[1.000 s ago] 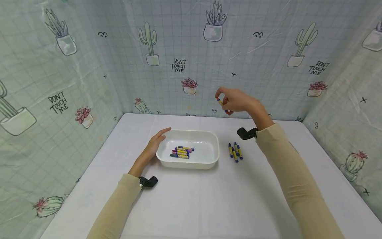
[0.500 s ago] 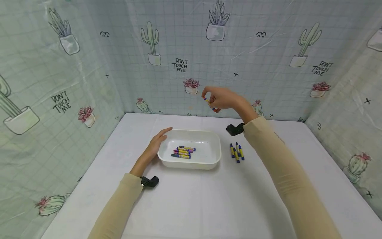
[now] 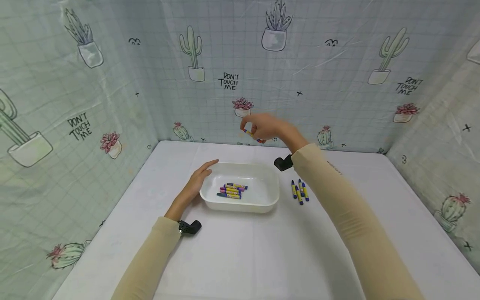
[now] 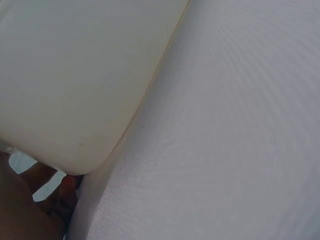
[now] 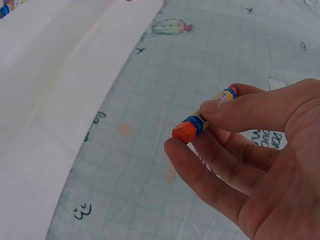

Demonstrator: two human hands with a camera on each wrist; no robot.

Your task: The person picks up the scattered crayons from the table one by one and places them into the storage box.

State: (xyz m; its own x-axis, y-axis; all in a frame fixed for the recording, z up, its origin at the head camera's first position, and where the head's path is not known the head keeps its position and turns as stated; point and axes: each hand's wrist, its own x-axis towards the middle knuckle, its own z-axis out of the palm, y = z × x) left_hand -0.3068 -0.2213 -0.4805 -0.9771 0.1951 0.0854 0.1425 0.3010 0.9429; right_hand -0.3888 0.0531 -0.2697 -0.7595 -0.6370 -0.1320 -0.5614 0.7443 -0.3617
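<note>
In the head view a white rectangular tray stands on the table with several crayons lying in its left half. My left hand holds the tray's left end, thumb over the rim; the left wrist view has fingers against the tray's outer wall. My right hand is raised above and beyond the tray's far rim. Between thumb and fingers it pinches an orange-red crayon with a yellow and blue wrapper. Several yellow-and-blue crayons lie on the table right of the tray.
A white cloth covers the table. Patterned cactus sheets hang behind and at both sides, close to the table's far edge. Black wrist cameras stick out from both forearms.
My right hand has moved left with the orange-red crayon and dipped slightly, from beyond the loose crayons to beyond the tray. My left hand has stayed on the tray. The head view has shifted slightly.
</note>
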